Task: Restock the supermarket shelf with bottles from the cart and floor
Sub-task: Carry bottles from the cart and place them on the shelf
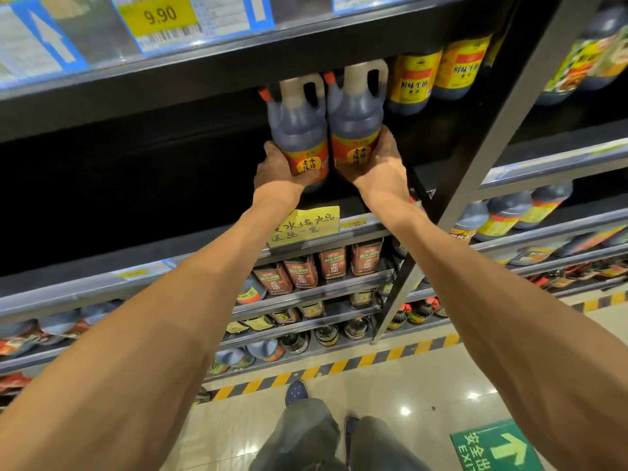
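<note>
Now, left hand [277, 171]: I grip the left jug [300, 130] low.
Right hand [380, 161]: clamped round the right jug [356, 124].
Jugs: touching, upright, on the dark shelf [136, 212].

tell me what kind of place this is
A supermarket aisle, most likely the condiment section: a price tag reading 9.90 on the shelf edge, rows of dark sauce bottles, and a green exit floor sign.

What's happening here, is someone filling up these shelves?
Yes. A person is reaching up to a dark shelf with a jug of dark vinegar in each grip. The left hand holds the left jug and the right hand the right jug, side by side. Yellow-labelled bottles already stand to the right.
</note>
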The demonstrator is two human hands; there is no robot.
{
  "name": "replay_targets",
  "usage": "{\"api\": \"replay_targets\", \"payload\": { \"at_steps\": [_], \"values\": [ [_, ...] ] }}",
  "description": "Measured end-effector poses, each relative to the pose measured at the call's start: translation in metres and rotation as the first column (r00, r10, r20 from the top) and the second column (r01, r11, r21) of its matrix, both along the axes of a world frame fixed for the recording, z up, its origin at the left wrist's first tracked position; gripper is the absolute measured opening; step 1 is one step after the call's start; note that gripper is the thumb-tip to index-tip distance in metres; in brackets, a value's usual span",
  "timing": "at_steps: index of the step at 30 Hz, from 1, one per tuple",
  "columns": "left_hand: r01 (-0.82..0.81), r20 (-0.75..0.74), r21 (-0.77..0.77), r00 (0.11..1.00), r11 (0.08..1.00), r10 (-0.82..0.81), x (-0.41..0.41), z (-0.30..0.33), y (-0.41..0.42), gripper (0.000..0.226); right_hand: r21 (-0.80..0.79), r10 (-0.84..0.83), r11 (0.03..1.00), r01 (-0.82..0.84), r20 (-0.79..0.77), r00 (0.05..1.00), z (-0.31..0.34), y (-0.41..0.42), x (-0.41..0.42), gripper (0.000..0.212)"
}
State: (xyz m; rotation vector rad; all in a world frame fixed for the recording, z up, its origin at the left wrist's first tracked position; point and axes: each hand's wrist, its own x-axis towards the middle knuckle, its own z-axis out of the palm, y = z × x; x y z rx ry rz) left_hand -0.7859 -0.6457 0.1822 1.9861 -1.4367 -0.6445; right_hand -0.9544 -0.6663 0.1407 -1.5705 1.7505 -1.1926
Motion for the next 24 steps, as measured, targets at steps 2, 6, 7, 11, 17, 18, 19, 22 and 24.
{"api": "replay_targets", "payload": {
  "at_steps": [2, 6, 7, 11, 17, 18, 19, 22, 24],
  "values": [
    [-0.016, -0.009, 0.010, 1.000, 1.000, 0.017, -0.002, 0.003, 0.001, 0.080, 0.013, 0.014, 1.000, -0.014, 0.001, 1.000, 0.002, 0.004, 0.000, 0.093],
    [-0.027, -0.033, 0.016, 0.999, 1.000, 0.027, -0.007, 0.004, 0.001, 0.080, -0.004, 0.014, 1.000, -0.013, 0.103, 0.995, 0.001, 0.005, -0.001, 0.091],
    [-0.026, -0.037, 0.014, 0.999, 1.000, 0.026, -0.008, 0.004, 0.001, 0.080, -0.013, 0.010, 1.000, -0.008, 0.127, 0.992, 0.000, 0.004, -0.002, 0.090],
    [-0.007, -0.044, 0.001, 0.999, 1.000, 0.008, -0.010, 0.001, -0.001, 0.079, -0.028, 0.010, 1.000, -0.006, 0.151, 0.988, -0.006, 0.001, -0.005, 0.087],
    [0.002, -0.048, -0.007, 0.999, 1.000, -0.002, -0.009, -0.002, -0.001, 0.079, -0.038, 0.028, 0.999, -0.022, 0.147, 0.989, -0.006, 0.001, -0.007, 0.083],
    [0.004, -0.059, -0.003, 0.998, 1.000, -0.005, -0.009, -0.002, -0.002, 0.079, -0.048, 0.038, 0.998, -0.031, 0.158, 0.987, -0.004, 0.002, -0.007, 0.083],
    [0.009, -0.069, 0.006, 0.998, 1.000, -0.009, -0.008, 0.000, -0.002, 0.080, -0.055, 0.039, 0.998, -0.030, 0.166, 0.985, -0.005, 0.002, -0.008, 0.082],
    [0.037, -0.085, 0.037, 0.996, 0.999, -0.034, -0.007, 0.005, -0.003, 0.080, -0.066, 0.059, 0.997, -0.048, 0.167, 0.984, -0.004, 0.003, -0.009, 0.085],
    [0.041, -0.095, 0.053, 0.995, 0.998, -0.036, -0.007, 0.008, -0.003, 0.080, -0.048, 0.056, 0.998, -0.049, 0.161, 0.985, -0.004, 0.004, -0.010, 0.084]
  ]
}}
